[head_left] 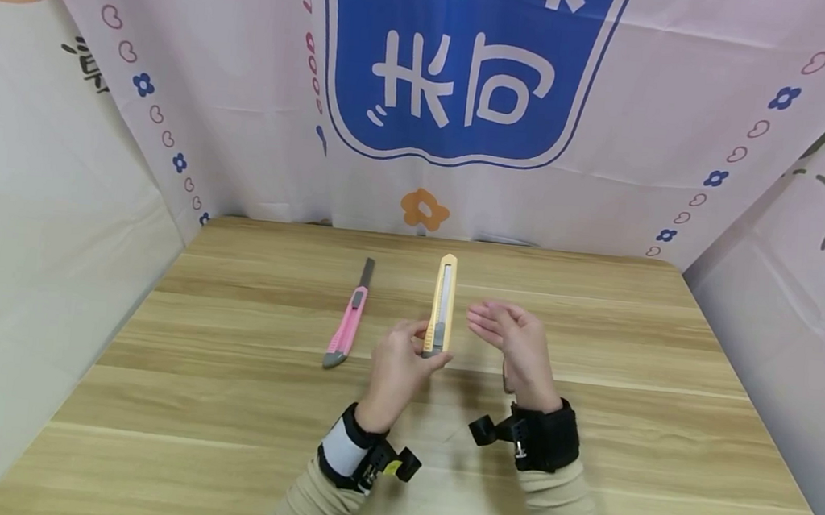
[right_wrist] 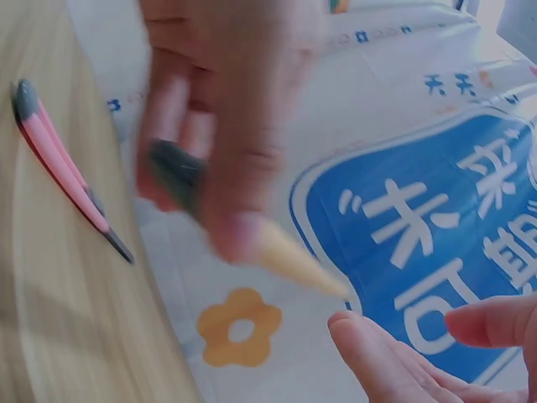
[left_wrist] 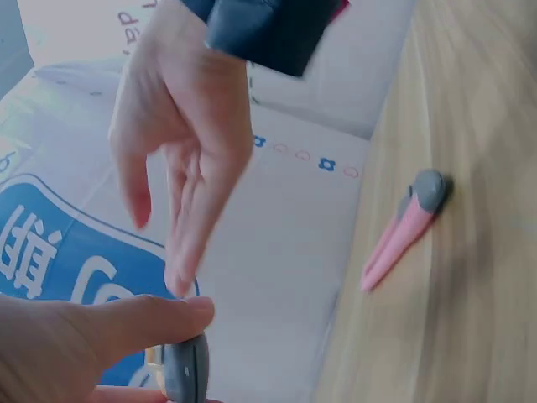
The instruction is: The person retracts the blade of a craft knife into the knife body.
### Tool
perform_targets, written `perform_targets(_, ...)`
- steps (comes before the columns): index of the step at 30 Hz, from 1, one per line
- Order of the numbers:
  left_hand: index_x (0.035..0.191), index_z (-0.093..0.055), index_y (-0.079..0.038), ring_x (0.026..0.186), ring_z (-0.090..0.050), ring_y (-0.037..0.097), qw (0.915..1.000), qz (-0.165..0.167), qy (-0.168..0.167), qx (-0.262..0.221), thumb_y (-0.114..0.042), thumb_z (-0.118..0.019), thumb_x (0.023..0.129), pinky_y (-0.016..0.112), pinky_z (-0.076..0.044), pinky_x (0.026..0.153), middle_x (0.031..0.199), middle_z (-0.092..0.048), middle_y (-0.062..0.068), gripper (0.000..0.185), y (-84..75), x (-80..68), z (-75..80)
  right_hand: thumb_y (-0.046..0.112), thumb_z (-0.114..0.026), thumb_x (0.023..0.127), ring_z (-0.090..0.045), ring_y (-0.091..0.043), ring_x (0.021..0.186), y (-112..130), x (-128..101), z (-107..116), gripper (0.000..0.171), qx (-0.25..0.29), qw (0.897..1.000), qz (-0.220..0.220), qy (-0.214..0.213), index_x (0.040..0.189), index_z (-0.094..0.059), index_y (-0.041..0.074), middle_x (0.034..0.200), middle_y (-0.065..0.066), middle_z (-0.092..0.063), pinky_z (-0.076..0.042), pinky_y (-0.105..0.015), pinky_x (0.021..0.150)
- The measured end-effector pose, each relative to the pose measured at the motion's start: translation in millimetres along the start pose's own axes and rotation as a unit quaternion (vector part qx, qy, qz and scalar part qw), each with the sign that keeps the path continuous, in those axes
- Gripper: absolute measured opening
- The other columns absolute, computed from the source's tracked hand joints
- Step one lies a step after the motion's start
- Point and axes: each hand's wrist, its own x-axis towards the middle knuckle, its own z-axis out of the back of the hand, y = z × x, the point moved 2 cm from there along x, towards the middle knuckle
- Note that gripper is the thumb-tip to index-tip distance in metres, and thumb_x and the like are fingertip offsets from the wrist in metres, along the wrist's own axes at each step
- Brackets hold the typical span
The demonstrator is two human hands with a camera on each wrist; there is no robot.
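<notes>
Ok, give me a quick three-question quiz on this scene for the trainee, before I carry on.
1. True or false: the left hand grips the yellow utility knife by its lower, grey end.
2. Where is the pink utility knife? A) in the right hand B) flat on the wooden table, left of the hands C) lying across the yellow knife
3. Fill in: the right hand is ____ and holds nothing.

Key: 1 true. 2 B: it lies on the table, untouched. 3 open, fingers relaxed beside the yellow knife.
</notes>
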Motion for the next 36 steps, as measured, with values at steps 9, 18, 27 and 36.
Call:
perform_targets(9, 0.095, -0.074, 0.000, 0.065, -0.062, 0.017, 0.9989, 0.014, 0.019, 0.039, -0.021, -0.089, 0.064, 0.018, -0.044, 0.053, 0.082, -0.072, 0.012, 0.040, 15.8, 3.0, -12.8, 0.016, -0.046, 0.102, -0.072, -0.008, 0.095, 7, 0, 16, 0.037, 0.027, 1.000, 0.002, 0.006, 0.131, -0.048, -0.008, 0.105, -0.004, -0.074, -0.058, -0.025, 0.092)
perform_targets(18, 0.083, -0.075, -0.003, 0.056, -0.050, 0.011, 0.9960, 0.057, 0.043, 0.053, -0.020, -0.088, 0.066, 0.017, -0.035, 0.046, 0.071, -0.068, 0.008, 0.027, 35.6, 4.3, -28.4, 0.016, -0.047, 0.102, -0.072, -0.015, 0.101, 10, 0, 21, 0.036, 0.044, 0.999, 0.016, 0.001, 0.128, -0.050, -0.009, 0.094, 0.004, -0.075, -0.059, -0.024, 0.089)
perform_targets(27, 0.072, -0.071, -0.005, 0.053, -0.045, 0.010, 0.9935, 0.076, 0.046, 0.071, -0.022, -0.088, 0.065, 0.018, -0.031, 0.044, 0.064, -0.063, 0.005, 0.025, 49.3, 4.1, -38.8, 0.015, -0.047, 0.102, -0.073, -0.010, 0.096, 12, -2, 22, 0.035, 0.052, 0.998, 0.022, 0.004, 0.127, -0.050, -0.010, 0.092, 0.006, -0.076, -0.059, -0.024, 0.090)
perform_targets(36, 0.080, -0.073, -0.007, 0.055, -0.047, 0.012, 0.9891, 0.089, 0.053, 0.104, -0.028, -0.088, 0.065, 0.020, -0.032, 0.045, 0.070, -0.064, 0.005, 0.029, 50.7, 3.5, -41.6, 0.015, -0.047, 0.102, -0.073, -0.007, 0.091, 12, -2, 21, 0.034, 0.050, 0.998, 0.022, 0.003, 0.125, -0.052, -0.009, 0.091, 0.005, -0.076, -0.059, -0.024, 0.087)
